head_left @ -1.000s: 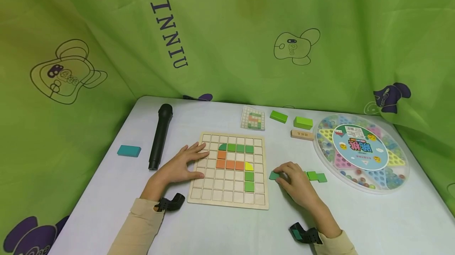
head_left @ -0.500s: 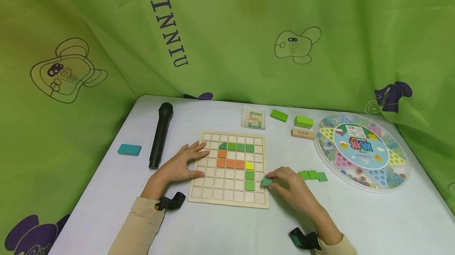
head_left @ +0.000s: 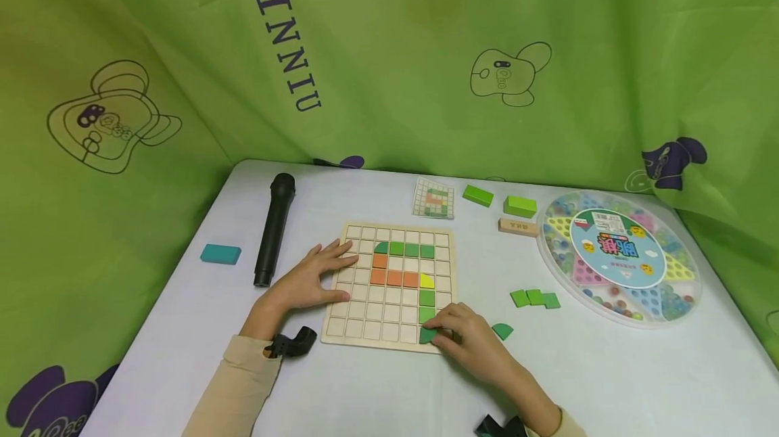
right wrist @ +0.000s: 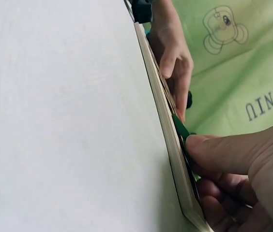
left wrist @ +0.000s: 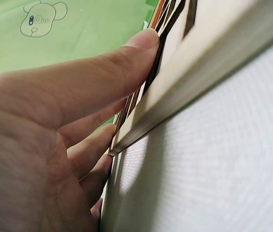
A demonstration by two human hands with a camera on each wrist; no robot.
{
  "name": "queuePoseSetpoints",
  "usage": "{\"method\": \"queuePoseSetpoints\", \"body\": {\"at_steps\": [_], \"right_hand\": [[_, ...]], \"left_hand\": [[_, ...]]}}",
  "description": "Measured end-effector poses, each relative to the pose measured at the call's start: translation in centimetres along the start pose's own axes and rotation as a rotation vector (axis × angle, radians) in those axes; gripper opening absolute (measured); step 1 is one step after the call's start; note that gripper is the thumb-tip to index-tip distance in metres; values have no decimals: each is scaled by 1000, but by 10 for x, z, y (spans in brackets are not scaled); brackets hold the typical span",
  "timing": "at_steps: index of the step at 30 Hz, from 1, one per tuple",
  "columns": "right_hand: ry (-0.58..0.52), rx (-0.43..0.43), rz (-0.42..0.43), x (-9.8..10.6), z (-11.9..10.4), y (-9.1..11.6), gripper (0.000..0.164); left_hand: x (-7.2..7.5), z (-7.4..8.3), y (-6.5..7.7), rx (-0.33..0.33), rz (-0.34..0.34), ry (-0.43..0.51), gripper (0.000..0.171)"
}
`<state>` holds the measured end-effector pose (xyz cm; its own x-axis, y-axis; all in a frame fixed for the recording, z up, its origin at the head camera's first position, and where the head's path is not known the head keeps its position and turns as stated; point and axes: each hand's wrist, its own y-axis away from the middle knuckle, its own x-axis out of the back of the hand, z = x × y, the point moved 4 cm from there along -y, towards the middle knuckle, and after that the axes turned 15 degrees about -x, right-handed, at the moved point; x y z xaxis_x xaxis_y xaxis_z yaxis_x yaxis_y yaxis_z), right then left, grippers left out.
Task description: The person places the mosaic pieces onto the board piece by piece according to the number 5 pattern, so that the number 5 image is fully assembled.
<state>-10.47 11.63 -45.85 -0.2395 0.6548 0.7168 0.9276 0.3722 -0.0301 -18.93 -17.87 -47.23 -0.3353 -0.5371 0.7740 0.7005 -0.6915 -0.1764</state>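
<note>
Currently left hand spread over edge of grid board; right hand curled, pinching green tile.

Lying at left on the white surface, a teal block, with a black microphone to its right, slanting slightly. At far right, two light-green blocks, then a wooden block just beside a round clear case of coloured marbles. Hanging behind, a green curtain with purple lettering and cartoon heads.

Head view high, forward-down; wrist views close; all share board.
</note>
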Motion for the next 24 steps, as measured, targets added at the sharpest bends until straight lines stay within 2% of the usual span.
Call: {"method": "queuePoseSetpoints", "body": {"at_steps": [7,24], "right_hand": [[40,13,25,-4,-1,-1,20],[39,6,25,-5,2,1,22]], "left_hand": [[2,0,0,12,-9,-10,75],[0,1,-1,17,-5,-1,74]]}}
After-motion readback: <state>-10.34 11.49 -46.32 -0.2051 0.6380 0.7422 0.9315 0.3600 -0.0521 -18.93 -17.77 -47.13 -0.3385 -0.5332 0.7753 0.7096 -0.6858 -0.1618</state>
